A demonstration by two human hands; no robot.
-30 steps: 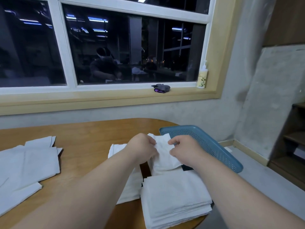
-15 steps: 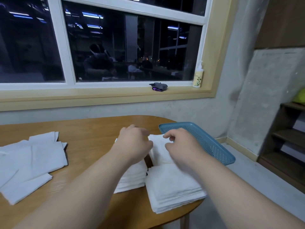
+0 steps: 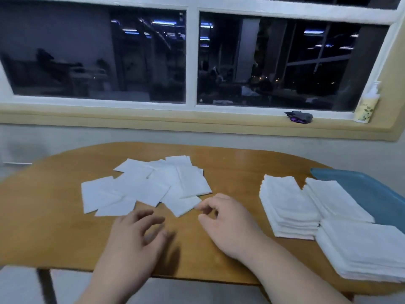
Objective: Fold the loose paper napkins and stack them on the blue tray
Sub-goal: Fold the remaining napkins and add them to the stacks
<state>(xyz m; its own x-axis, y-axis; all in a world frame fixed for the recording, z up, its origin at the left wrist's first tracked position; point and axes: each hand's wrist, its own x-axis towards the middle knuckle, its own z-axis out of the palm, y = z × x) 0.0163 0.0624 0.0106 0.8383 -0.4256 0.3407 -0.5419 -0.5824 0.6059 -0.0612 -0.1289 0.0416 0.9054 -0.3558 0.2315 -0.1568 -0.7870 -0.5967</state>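
Observation:
Several loose white napkins (image 3: pixel 149 185) lie spread and overlapping on the wooden table (image 3: pixel 230 167). My left hand (image 3: pixel 135 235) hovers just in front of them, fingers spread, holding nothing. My right hand (image 3: pixel 225 218) is beside the pile's near right corner, fingers loosely curled, its index fingertip by the corner of the nearest napkin (image 3: pixel 182 205); I see no grip. Three stacks of folded napkins stand to the right: one on the table (image 3: pixel 287 207), one (image 3: pixel 335 200) overlapping the blue tray (image 3: pixel 377 189), one at the table's near edge (image 3: pixel 368 251).
The window sill behind the table carries a pump bottle (image 3: pixel 367 106) and a small dark object (image 3: pixel 299 116). The table's rounded front edge runs just under my wrists, with a leg (image 3: pixel 45 286) at the near left. The tray reaches past the right edge of view.
Both hands have let go of the folded napkin by the tray and moved left to the loose pile. The view has swung left with them.

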